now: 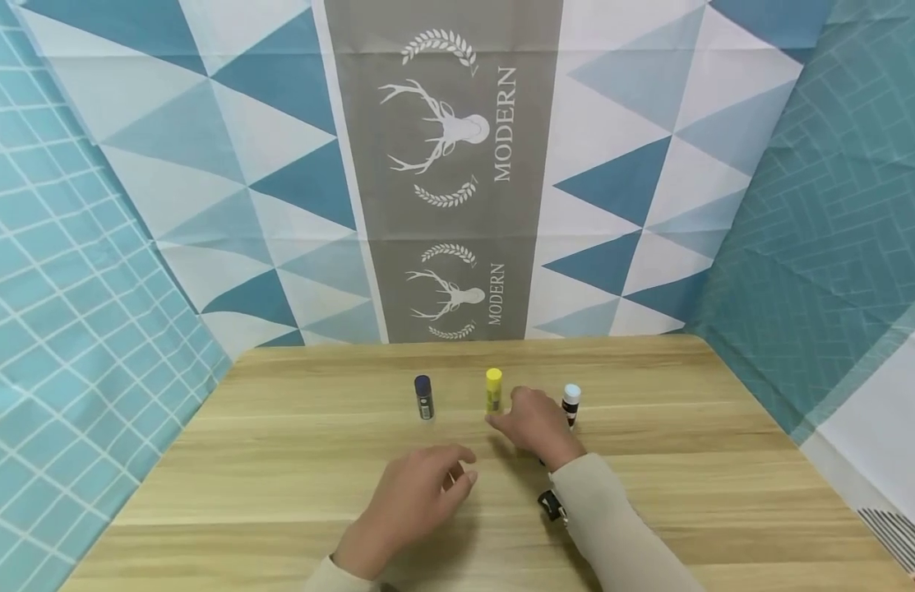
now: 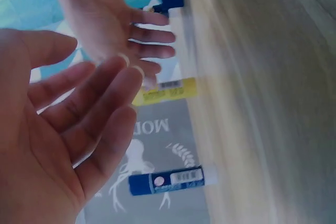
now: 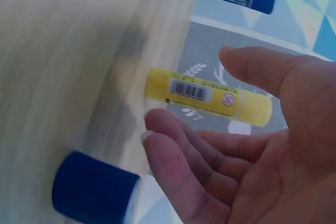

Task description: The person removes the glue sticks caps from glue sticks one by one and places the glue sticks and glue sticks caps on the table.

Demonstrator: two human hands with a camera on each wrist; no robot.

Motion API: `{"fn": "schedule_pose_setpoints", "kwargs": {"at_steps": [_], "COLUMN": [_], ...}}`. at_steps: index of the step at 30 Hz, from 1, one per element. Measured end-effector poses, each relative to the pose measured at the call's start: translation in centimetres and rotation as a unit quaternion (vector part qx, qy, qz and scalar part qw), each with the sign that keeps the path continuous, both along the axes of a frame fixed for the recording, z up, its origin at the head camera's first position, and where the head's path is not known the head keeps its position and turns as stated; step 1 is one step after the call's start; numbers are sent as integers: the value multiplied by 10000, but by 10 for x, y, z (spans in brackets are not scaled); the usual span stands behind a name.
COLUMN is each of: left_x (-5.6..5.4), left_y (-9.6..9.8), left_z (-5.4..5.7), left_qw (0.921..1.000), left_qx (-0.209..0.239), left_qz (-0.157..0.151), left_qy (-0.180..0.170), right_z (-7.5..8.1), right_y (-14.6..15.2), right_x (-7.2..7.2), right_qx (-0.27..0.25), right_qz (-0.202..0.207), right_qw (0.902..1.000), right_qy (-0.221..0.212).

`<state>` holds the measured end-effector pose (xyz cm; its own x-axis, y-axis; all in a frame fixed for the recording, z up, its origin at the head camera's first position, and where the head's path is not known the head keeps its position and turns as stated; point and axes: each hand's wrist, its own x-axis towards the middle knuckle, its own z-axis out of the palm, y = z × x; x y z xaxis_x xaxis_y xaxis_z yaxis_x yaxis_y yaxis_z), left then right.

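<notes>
A yellow glue stick [image 1: 494,390] stands upright on the wooden table. Beside it is my right hand [image 1: 534,423], thumb and fingers parted; the right wrist view shows the yellow glue stick [image 3: 207,98] between them, with a gap around it. A dark blue glue stick [image 1: 424,399] stands upright to the left. Just beyond my right hand stands a white-capped container [image 1: 571,403] with a dark body, its lower part hidden. My left hand [image 1: 420,493] hovers nearer the front, fingers loosely bent and holding nothing.
The wooden table [image 1: 279,460] reaches back to a patterned cloth [image 1: 457,164] hanging behind it. In the right wrist view, a blue cylinder [image 3: 94,187] stands close to my right fingers. A black device [image 1: 552,505] is strapped at my right wrist.
</notes>
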<state>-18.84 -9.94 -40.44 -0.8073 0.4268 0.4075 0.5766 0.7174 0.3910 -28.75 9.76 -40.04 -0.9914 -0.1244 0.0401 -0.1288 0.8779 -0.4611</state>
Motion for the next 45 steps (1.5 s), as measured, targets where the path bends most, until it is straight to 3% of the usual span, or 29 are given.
{"fn": "schedule_pose_setpoints", "kwargs": {"at_steps": [6,12,17,24,30,39,45], "left_x": [7,9,10,15,15,17,18], "left_y": [0,-6,-12,-22,-24,-20,-20], "left_z": [3,10,9,2,-3,-8,-8], "left_qw": [9997,9993,9996,9992,9991,9973,9965], "left_qx": [74,261,201,128,163,704,788], "left_qz": [-94,75,122,353,332,56,42], "left_qy": [210,264,136,-105,-209,225,260], "right_z": [-6,-11,-15,-20,-24,-24,-18], "right_y": [-4,-10,-21,-32,-33,-32,-34], "right_x": [-9,-20,-28,-33,-34,-27,-17], "right_qx": [-131,-348,-451,-421,-442,-710,-809], "right_qz": [-139,-321,-502,-881,-915,-878,-780], "right_qw": [9994,9984,9977,9951,9948,9930,9920], "right_qy": [-274,-315,-116,-184,-76,337,573]}}
